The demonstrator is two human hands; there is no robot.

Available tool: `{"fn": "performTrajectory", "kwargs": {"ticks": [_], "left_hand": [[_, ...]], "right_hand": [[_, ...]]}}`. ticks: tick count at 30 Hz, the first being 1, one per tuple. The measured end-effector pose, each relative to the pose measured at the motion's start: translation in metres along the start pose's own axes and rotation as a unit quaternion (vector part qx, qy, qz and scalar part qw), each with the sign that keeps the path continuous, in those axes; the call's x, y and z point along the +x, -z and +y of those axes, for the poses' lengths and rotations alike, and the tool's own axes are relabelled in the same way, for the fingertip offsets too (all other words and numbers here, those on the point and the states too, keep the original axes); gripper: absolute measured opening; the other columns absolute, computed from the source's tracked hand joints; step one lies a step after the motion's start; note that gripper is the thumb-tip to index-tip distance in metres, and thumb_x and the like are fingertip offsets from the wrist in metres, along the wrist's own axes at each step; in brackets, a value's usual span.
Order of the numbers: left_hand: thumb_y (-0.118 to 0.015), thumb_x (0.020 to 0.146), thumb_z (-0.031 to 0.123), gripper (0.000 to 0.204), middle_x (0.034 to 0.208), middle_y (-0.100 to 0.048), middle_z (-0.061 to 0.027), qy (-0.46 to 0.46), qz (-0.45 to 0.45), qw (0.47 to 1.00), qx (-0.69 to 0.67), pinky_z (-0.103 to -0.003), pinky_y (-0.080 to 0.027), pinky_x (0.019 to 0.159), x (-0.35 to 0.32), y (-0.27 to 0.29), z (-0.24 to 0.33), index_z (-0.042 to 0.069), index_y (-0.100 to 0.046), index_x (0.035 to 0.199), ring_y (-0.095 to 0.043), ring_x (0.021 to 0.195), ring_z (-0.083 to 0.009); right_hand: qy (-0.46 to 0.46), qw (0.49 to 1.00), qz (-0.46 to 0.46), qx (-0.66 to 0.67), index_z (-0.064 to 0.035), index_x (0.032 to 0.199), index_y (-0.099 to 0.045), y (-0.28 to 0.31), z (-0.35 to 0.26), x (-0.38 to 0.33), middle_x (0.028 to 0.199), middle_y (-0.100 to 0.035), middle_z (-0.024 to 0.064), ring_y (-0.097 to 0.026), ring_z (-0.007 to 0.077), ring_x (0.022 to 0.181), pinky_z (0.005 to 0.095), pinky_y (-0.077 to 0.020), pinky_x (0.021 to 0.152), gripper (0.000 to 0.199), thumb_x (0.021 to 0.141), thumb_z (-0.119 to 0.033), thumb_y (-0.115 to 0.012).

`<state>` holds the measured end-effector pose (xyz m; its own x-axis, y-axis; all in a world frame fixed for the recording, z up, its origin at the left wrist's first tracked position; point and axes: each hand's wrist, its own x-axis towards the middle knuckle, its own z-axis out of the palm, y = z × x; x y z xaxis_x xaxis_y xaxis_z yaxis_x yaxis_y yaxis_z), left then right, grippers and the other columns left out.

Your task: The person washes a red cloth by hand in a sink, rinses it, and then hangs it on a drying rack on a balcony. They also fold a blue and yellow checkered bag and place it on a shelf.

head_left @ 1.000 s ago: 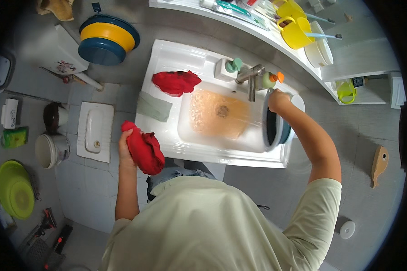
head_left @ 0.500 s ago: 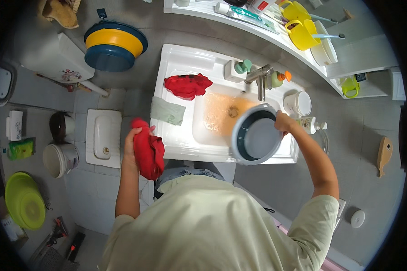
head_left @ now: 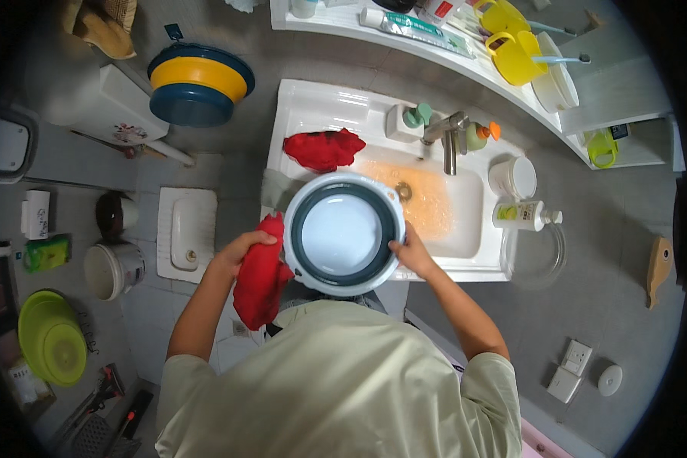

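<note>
At the white ceramic sink (head_left: 328,114), the right hand (head_left: 412,253) grips a round grey plastic basin (head_left: 340,230), the left hand (head_left: 239,252) crumpled red cloth (head_left: 259,286).

Red cloth (head_left: 258,286) L of gry basin (head_left: 342,231)

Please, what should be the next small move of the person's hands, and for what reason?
Probably the left hand should bring the red cloth it holds over the grey basin and lower it in. The cloth hangs close beside the basin, whose inside lies open to view, and the right hand holds the basin's opposite side.
</note>
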<state>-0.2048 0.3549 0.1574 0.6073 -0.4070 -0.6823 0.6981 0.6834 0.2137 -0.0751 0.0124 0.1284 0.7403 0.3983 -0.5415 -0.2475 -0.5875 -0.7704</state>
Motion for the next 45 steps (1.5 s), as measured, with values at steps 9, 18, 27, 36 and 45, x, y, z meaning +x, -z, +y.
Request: {"fn": "performTrajectory", "kwargs": {"ticks": [9, 18, 27, 36, 45], "left_hand": [[-0.056, 0.07, 0.015, 0.033, 0.08, -0.062, -0.0175, -0.042, -0.08, 0.996, 0.003, -0.031, -0.052, 0.066, -0.01, 0.026, -0.028, -0.006, -0.055, 0.096, -0.062, 0.067, -0.0233], [-0.057, 0.06, 0.022, 0.042, 0.076, -0.06, -0.0188, -0.113, -0.013, 0.993, -0.027, -0.032, -0.047, 0.068, -0.048, 0.03, -0.071, -0.006, -0.054, 0.092, -0.058, 0.068, -0.0264], [-0.061, 0.058, 0.019, 0.05, 0.081, -0.059, -0.0151, -0.23, 0.04, 0.964, -0.131, -0.033, -0.046, 0.061, -0.088, 0.01, -0.091, -0.003, -0.051, 0.101, -0.055, 0.064, -0.0261], [-0.061, 0.058, 0.019, 0.052, 0.084, -0.059, -0.0139, -0.258, -0.001, 0.958, -0.128, -0.032, -0.046, 0.058, -0.064, 0.002, -0.08, -0.003, -0.05, 0.104, -0.055, 0.064, -0.0259], [-0.057, 0.064, 0.024, 0.053, 0.091, -0.059, -0.0147, -0.207, -0.079, 0.975, 0.005, -0.03, -0.047, 0.058, -0.019, -0.005, -0.038, -0.001, -0.048, 0.11, -0.055, 0.063, -0.0214]], "right_hand": [[-0.054, 0.993, -0.103, 0.02, 0.003, 0.109, -0.046, -0.002, -0.016, 0.044, 0.086, -0.058, 0.0169, -0.06, 0.0201, 0.063, 0.0318, -0.0497, 0.06, 0.038, 0.078, -0.014, -0.059], [0.334, 0.892, 0.144, -0.266, -0.002, 0.091, -0.059, -0.051, -0.094, 0.169, 0.088, -0.055, 0.017, -0.056, 0.0321, 0.083, 0.0387, -0.0479, 0.071, 0.023, 0.069, -0.01, -0.061], [0.267, 0.94, 0.149, -0.153, -0.0033, 0.089, -0.059, -0.047, -0.12, 0.207, 0.081, -0.058, 0.0144, -0.059, 0.0258, 0.075, 0.032, -0.0474, 0.07, 0.021, 0.069, -0.01, -0.063], [0.173, 0.984, 0.013, 0.033, 0.0015, 0.112, -0.046, -0.008, -0.129, 0.145, 0.094, -0.055, 0.0083, -0.056, 0.0157, 0.075, 0.0266, -0.0483, 0.067, 0.046, 0.073, -0.015, -0.066], [-0.182, 0.935, -0.22, 0.209, -0.0011, 0.113, -0.047, 0.009, -0.029, 0.003, 0.095, -0.059, 0.0077, -0.061, 0.0146, 0.076, 0.0272, -0.0535, 0.066, 0.037, 0.081, -0.017, -0.057]]}}
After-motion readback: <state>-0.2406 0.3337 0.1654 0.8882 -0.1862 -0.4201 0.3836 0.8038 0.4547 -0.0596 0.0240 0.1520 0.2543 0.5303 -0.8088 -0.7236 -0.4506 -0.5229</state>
